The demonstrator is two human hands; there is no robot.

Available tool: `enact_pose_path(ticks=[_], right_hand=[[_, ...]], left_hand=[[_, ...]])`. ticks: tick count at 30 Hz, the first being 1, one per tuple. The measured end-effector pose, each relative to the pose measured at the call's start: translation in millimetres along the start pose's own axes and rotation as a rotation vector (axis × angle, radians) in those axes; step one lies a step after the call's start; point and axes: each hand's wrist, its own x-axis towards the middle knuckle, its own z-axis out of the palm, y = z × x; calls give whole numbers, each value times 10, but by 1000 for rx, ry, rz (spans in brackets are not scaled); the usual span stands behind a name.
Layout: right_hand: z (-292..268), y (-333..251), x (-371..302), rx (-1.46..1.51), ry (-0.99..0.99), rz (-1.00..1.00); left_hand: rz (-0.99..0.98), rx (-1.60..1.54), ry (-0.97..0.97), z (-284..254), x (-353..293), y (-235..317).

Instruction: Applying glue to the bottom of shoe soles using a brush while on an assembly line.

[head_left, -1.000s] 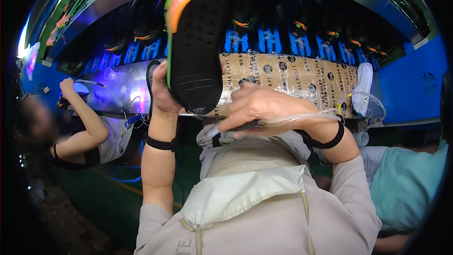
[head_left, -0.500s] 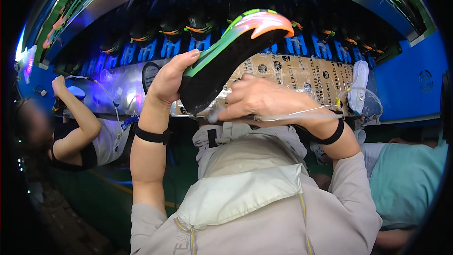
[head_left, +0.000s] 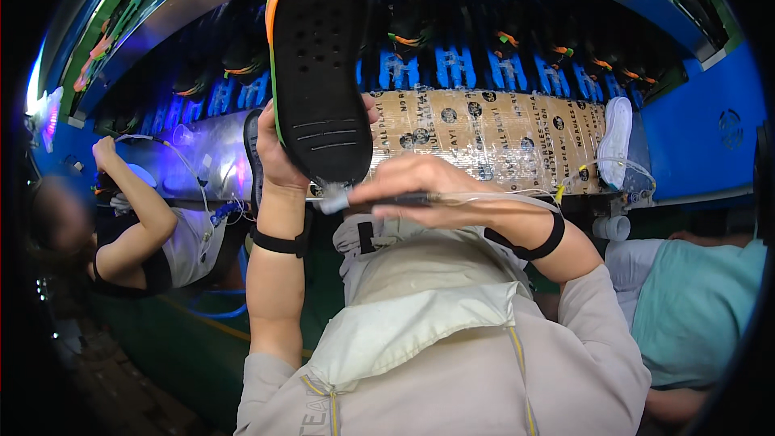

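My left hand grips a shoe sole from behind, fingertips showing past its right edge. The sole stands nearly upright, its black face with holes and grooves toward me and its rim orange at the top, green along the side. My right hand is closed around a dark-handled brush joined to a thin clear tube. The pale, blurred brush tip is at the sole's lower end, seemingly touching it.
Printed cardboard covers the ledge ahead. A white shoe sole lies at its right; a dark sole is left of my wrist. Behind, blue racks carry dark shoes. Co-workers sit at left and right.
My left hand has turned the sole from a rightward tilt to nearly upright, its black face now toward me. My right hand and brush have shifted slightly left, to its lower end.
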Motion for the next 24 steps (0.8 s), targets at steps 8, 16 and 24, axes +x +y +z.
enact_pose_path(ticks=[8,16,24], right_hand=[[-460,-148,95,-741,-174,-218],[-631,-139,4,-808,-290,-169],[-799,-179,21,-889,-248,-132]], left_hand=[[-228,159,217,-169,18,101],[-375,302,286,-26,159,127],[-429,337,289,-165,90,150]])
